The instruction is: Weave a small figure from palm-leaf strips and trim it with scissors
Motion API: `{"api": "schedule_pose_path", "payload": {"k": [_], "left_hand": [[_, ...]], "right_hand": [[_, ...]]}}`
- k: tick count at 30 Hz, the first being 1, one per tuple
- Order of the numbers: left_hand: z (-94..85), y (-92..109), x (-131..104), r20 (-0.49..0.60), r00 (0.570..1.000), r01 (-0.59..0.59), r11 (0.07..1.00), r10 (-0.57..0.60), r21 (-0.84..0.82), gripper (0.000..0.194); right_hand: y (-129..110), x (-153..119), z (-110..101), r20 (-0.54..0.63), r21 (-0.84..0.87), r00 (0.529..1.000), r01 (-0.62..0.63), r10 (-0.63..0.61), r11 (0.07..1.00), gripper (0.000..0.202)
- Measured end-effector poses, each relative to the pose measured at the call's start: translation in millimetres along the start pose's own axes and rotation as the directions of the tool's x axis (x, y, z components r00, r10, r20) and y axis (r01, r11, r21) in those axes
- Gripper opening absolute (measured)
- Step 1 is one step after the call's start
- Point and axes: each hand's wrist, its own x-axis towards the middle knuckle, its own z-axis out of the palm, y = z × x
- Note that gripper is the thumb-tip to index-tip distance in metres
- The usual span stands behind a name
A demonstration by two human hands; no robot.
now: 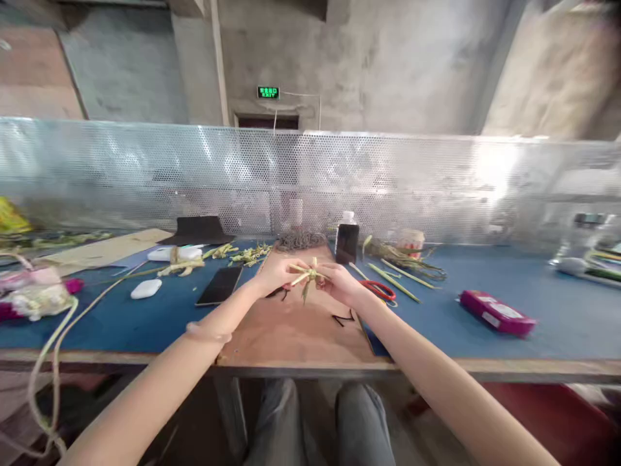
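Observation:
Between my two hands, above a brown board [301, 330], is a small knotted piece of pale green straw strips [313, 273], with several ends sticking out. My left hand [280, 277] pinches it from the left, its fingers closed on the strips. From the other side my right hand [338, 282] grips it near the knot, fingertips pressed together. Some fingertips are partly hidden behind the strips. Just right of my right hand lie red-handled scissors [378, 290]. Short black strands [343, 318] rest on the board below.
A dark phone [220, 286] and a white case [146, 288] lie left on the blue table. Cut straw pieces [251, 254] and a wire heap [301, 240] sit behind. A bottle [348, 217], long green stalks [394, 282] and a magenta pack [497, 312] are rightward. A perforated metal screen [310, 168] stands at the back.

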Motion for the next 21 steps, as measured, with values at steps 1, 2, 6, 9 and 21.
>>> {"api": "schedule_pose_path", "payload": {"k": [1, 2, 6, 9, 21], "left_hand": [[0.2, -1.1, 1.5, -0.012, 1.0, -0.004, 1.0, 0.004, -0.001, 0.025], [0.4, -2.1, 2.8, -0.022, 1.0, -0.006, 1.0, 0.006, -0.004, 0.024], [1.7, -3.7, 4.6, -0.049, 0.999, 0.021, 0.999, -0.023, -0.041, 0.024], [3.9, -2.3, 3.3, -0.03, 0.997, 0.065, 0.993, -0.068, -0.096, 0.027], [3.1, -4.6, 7.4, -0.065, 0.991, 0.095, 0.969, -0.113, -0.23, 0.026]], "right_hand": [[0.6, 0.6, -0.1, -0.01, -0.009, 1.0, 0.012, -0.012, 1.0, 0.036], [1.1, 1.1, -0.2, -0.018, -0.018, 1.0, 0.023, -0.023, 1.0, 0.035], [3.2, 1.5, 0.3, -0.028, -0.06, 0.998, 0.05, -0.052, 0.997, 0.031], [4.4, 0.7, 1.4, -0.032, -0.083, 0.997, 0.06, -0.063, 0.995, 0.029], [2.4, 0.6, 3.5, 0.002, -0.022, 1.0, 0.018, -0.018, 1.0, 0.037]]}}
